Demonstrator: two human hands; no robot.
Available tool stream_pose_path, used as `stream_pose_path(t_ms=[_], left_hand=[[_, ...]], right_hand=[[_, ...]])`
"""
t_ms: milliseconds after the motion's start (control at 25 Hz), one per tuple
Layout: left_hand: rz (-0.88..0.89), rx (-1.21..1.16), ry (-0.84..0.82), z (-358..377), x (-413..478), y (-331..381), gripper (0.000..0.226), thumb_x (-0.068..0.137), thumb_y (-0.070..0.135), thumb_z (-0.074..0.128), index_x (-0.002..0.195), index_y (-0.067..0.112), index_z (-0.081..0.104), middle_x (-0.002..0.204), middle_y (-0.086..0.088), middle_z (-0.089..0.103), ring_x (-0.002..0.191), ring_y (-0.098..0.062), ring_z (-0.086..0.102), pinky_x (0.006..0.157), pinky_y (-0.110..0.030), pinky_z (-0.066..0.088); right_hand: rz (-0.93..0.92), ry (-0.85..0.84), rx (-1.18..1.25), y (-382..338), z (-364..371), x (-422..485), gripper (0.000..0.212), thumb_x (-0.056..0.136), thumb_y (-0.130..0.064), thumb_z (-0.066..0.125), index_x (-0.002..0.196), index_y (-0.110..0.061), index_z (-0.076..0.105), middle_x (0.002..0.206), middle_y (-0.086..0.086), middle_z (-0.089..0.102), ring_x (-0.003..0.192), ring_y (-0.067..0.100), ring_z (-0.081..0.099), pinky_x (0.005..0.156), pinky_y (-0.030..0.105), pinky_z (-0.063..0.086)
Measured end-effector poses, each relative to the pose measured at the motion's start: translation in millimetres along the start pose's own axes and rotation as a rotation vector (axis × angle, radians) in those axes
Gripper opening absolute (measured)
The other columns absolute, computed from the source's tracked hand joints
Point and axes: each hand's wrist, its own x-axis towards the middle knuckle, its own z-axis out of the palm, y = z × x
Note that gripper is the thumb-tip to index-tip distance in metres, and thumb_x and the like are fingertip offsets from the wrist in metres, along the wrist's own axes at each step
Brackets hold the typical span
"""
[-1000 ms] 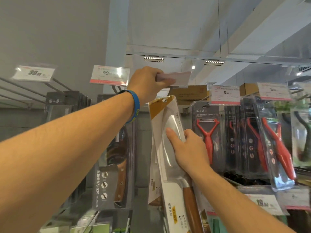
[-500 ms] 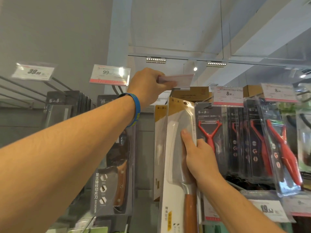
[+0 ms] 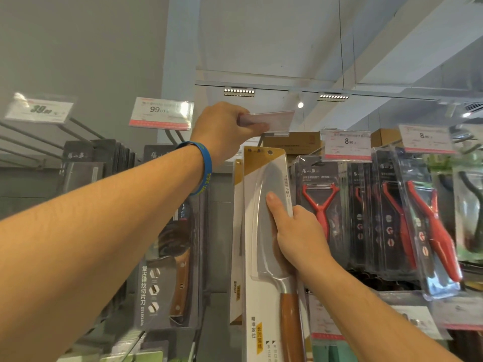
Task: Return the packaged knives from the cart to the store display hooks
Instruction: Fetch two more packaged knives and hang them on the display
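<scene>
Blue wristband (image 3: 206, 168) on the forearm, the left hand (image 3: 224, 129) is clenched on a price tag (image 3: 269, 118), pinching it and holding it tipped up. The right hand (image 3: 295, 231) grips the packaged knife (image 3: 261, 231) by its right edge, with the thumb lying on the clear front.

A second ago that pack leaned to the left with the palm spread flat over its face. Now it stands upright and square to the display, and it sits higher, so its hang hole (image 3: 270, 152) is just below the lifted tag. My reading is that the pack is lined up for hanging. The hook itself is hidden behind the hand and tag, so I cannot tell whether the hole is on it yet.

The pack is white and yellow card under a clear shell, and it holds a broad steel blade with a wooden handle. A matching pack (image 3: 237, 231) hangs just behind it to the left. Further left a dark pack (image 3: 167, 270) holds another wooden-handled knife. To the right, clear packs hold red peelers (image 3: 320, 202), row behind row. The cart is out of view.
</scene>
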Motion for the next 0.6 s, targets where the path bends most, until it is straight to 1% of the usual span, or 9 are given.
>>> stream_pose_path(t_ms=[80, 160, 240, 280, 320, 400, 520, 600], left_hand=[[0.006, 0.015, 0.003, -0.9, -0.8, 1.0, 0.037, 0.087, 0.054, 0.065, 0.098, 0.019, 0.076, 0.080, 0.000, 0.070, 0.064, -0.006, 0.054, 0.056, -0.022, 0.046], [0.007, 0.012, -0.008, -3.1, -1.7, 1.3, 0.038, 0.087, 0.054, 0.066, 0.097, 0.019, 0.077, 0.079, -0.001, 0.071, 0.064, -0.007, 0.055, 0.056, -0.023, 0.047], [0.006, -0.001, -0.024, -4.1, -2.8, 0.9, 0.036, 0.087, 0.053, 0.066, 0.098, 0.020, 0.077, 0.079, 0.001, 0.070, 0.066, -0.008, 0.057, 0.056, -0.023, 0.048], [0.007, -0.005, -0.028, -4.0, -3.1, 0.9, 0.035, 0.087, 0.052, 0.066, 0.098, 0.021, 0.076, 0.077, 0.004, 0.068, 0.066, -0.006, 0.056, 0.054, -0.020, 0.044], [0.009, -0.005, -0.030, -4.2, -3.6, 0.8, 0.033, 0.088, 0.052, 0.066, 0.098, 0.022, 0.076, 0.074, 0.007, 0.066, 0.065, -0.005, 0.055, 0.053, -0.018, 0.041], [0.017, 0.006, -0.033, -4.9, -5.2, -0.4, 0.033, 0.088, 0.052, 0.065, 0.097, 0.022, 0.076, 0.073, 0.007, 0.066, 0.065, -0.006, 0.055, 0.054, -0.019, 0.041], [0.034, 0.029, -0.041, -8.2, -6.9, -2.6, 0.034, 0.089, 0.053, 0.065, 0.094, 0.021, 0.078, 0.071, 0.001, 0.067, 0.066, -0.013, 0.057, 0.055, -0.026, 0.045], [0.040, 0.029, -0.053, -9.2, -6.2, -1.6, 0.031, 0.089, 0.052, 0.065, 0.092, 0.024, 0.078, 0.069, 0.004, 0.066, 0.063, -0.011, 0.055, 0.054, -0.024, 0.041]], right_hand=[[0.020, -0.023, 0.011, -3.1, 1.4, -0.2, 0.057, 0.091, -0.075, 0.045, 0.106, -0.023, 0.062, 0.097, -0.005, 0.068, 0.087, 0.014, 0.066, 0.072, 0.033, 0.055], [-0.018, -0.017, -0.077, -7.2, 6.0, -1.1, 0.059, 0.091, -0.076, 0.044, 0.105, -0.021, 0.061, 0.094, -0.006, 0.065, 0.083, 0.012, 0.062, 0.063, 0.029, 0.047], [-0.085, 0.010, -0.206, -11.8, 11.6, -2.6, 0.059, 0.091, -0.077, 0.044, 0.100, -0.020, 0.059, 0.090, -0.006, 0.061, 0.079, 0.011, 0.057, 0.057, 0.028, 0.038], [-0.098, 0.020, -0.235, -12.8, 12.9, -3.1, 0.059, 0.091, -0.077, 0.044, 0.099, -0.020, 0.058, 0.090, -0.005, 0.060, 0.079, 0.012, 0.057, 0.058, 0.030, 0.040], [-0.096, 0.017, -0.230, -12.2, 13.1, -3.3, 0.059, 0.091, -0.077, 0.044, 0.098, -0.020, 0.058, 0.091, -0.004, 0.062, 0.080, 0.013, 0.059, 0.062, 0.032, 0.045], [-0.073, 0.010, -0.175, -8.7, 10.5, -5.0, 0.058, 0.090, -0.078, 0.045, 0.099, -0.022, 0.061, 0.093, -0.004, 0.066, 0.084, 0.016, 0.064, 0.071, 0.037, 0.053], [-0.010, 0.045, 0.012, -3.4, 2.8, -5.0, 0.052, 0.091, -0.073, 0.049, 0.096, -0.024, 0.064, 0.092, -0.004, 0.070, 0.083, 0.014, 0.068, 0.070, 0.033, 0.054], [0.038, 0.040, 0.096, 1.1, 0.1, -4.0, 0.050, 0.092, -0.071, 0.050, 0.097, -0.023, 0.063, 0.095, -0.001, 0.071, 0.087, 0.017, 0.069, 0.076, 0.037, 0.057]])
